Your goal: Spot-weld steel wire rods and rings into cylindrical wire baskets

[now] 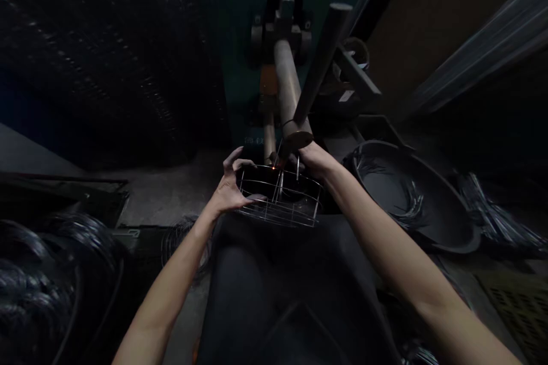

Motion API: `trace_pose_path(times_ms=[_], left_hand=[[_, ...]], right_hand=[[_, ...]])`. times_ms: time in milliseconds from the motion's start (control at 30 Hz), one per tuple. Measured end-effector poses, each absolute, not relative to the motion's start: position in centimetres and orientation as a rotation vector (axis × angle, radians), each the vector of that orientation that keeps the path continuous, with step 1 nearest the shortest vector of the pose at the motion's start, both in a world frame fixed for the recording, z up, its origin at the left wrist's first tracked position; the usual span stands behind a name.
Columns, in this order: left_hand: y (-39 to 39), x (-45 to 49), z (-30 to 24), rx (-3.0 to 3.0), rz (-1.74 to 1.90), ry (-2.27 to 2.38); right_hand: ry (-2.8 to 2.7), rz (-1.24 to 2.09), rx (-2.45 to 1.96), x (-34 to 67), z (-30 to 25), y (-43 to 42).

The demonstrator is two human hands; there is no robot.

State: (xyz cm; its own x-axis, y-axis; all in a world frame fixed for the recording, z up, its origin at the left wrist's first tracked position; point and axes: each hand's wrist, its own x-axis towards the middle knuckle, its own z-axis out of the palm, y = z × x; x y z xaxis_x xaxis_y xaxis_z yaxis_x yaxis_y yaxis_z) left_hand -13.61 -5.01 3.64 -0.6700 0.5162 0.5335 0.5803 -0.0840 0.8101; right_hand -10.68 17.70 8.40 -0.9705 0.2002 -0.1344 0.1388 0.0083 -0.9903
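Round wire basket (280, 201) held in front of the body, slightly tilted, directly beneath the pale metal tube (289, 85) of a machine, apparently a spot welder. Small orange spark (274, 167) visible at the basket's upper rim, with its exact point of contact hidden in shadow. Dark round rod (323, 63) angled beside the tube, its lower end close above the right hand (314, 161). Left hand (229, 191) on the near-left side of the basket: fingers (233, 155) spread wide and curved over the upper hoop, thumb (257, 198) extended along the wires toward the basket's middle, the whole hand in a firm open-span hold on the frame. Right hand at the far-right rim: fingers largely hidden behind the wires, so degree of closure and exact hold not determinable. Thin wire loop (287, 125) rising above the right hand, against the tube. Black round basin (406, 199) to the right of the work, containing loose wire pieces. Bundled wire (492, 217) beyond the basin. Dark wire coils (34, 291) at lower left, with a loose wire ring (182, 242) just below the left forearm (171, 279).
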Motion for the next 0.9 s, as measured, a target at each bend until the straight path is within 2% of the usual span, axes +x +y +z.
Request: trace_pose_path(times_ms=[100,167,400,900], left_hand=[[-5.7,-14.0,2.8,-1.349,-1.733,-2.069],[-6.0,-14.3,2.3,-1.361,-1.712,-2.052],[-6.3,-15.2,1.7,-1.355,-1.772,-2.001],[-6.4,-16.7,1.9,-1.399,-1.789,-1.979]], right_hand=[[-2.192,2.458,-0.358,-9.7,9.2,18.3],[-2.164,2.509,-0.372,-9.5,9.3,18.6],[-1.991,2.192,-0.395,-11.0,7.5,16.5],[-1.954,2.176,-0.390,-12.1,6.8,15.6]])
